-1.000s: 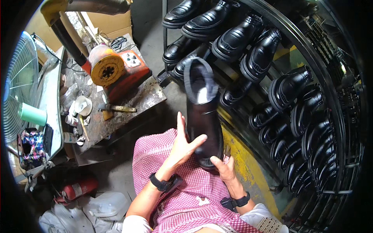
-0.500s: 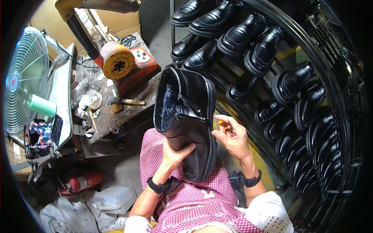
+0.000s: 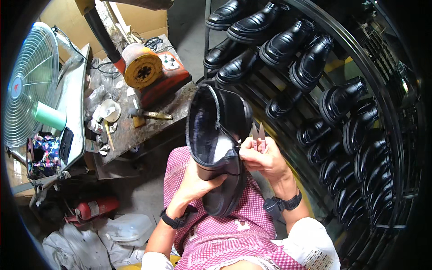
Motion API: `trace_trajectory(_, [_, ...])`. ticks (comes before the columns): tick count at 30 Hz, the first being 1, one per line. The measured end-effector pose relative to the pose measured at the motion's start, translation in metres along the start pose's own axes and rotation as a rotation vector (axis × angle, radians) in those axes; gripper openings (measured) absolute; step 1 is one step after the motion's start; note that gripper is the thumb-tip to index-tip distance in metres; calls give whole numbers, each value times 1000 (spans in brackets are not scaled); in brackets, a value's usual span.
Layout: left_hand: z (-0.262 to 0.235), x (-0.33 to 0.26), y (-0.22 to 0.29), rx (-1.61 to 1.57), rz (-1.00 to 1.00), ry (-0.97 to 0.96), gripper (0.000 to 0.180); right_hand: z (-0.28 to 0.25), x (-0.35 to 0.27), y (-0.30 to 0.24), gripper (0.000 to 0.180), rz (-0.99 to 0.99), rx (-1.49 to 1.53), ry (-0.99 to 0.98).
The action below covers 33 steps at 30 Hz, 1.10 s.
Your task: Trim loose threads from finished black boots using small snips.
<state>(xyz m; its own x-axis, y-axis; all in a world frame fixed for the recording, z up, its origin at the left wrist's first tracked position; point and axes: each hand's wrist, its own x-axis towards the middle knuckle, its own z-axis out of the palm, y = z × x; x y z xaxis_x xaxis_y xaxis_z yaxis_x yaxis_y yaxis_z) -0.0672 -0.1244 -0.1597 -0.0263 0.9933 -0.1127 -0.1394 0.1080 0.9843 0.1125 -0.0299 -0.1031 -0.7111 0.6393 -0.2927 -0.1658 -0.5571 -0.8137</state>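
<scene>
Above the pink-checked cloth apron (image 3: 209, 236), the left hand (image 3: 197, 183) grips a black leather boot (image 3: 225, 170) while the right hand (image 3: 270, 164), previously clear, now pinches near the zip (image 3: 218, 126), pointed metal snips (image 3: 258, 136) in its fingers, so work seemingly centres there.

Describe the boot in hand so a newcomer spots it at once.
Start at the black rack of footwear on the right, then look left, over the pink checked apron. The boot is there, gripped by the left hand, with the right hand, holding pointed snips, at its side. Unlike its neighbours, it is off the rack, its open top in full view.
</scene>
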Motion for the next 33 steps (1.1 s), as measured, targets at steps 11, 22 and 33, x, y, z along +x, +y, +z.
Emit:
trace_trajectory(11, [-10,0,-16,35,-16,32,81,-5,11,-18,16,-450,-354,389])
trace_trajectory(22, [-3,1,-11,105,82,10,75,-4,10,12,17,-511,-1050,322])
trace_trajectory(33, [7,-1,-3,327,213,161,81,-27,-9,-16,32,-425,574,147])
